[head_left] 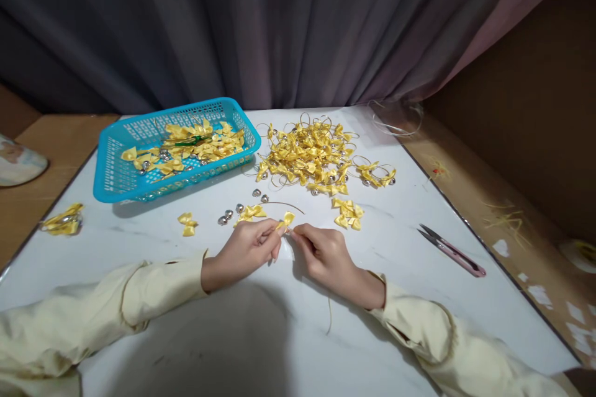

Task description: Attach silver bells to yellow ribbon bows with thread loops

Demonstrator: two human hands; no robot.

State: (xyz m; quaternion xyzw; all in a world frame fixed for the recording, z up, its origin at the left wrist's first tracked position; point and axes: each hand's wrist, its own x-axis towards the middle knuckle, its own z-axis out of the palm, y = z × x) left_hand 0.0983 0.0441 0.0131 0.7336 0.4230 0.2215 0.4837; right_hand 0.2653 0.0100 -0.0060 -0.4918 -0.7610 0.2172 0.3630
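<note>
Head view: our left hand [246, 249] pinches small yellow bow [287, 219] above white tabletop [153, 242]. Right hand [326, 254] bunches fingertips just beside it; whether gripping, we cannot tell. Beyond: heaped bows [307, 152], blue basket [186, 174].

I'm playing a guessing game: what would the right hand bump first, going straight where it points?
Probably the yellow bow, then the left hand; they're so close that depth is hard to tell.
</note>
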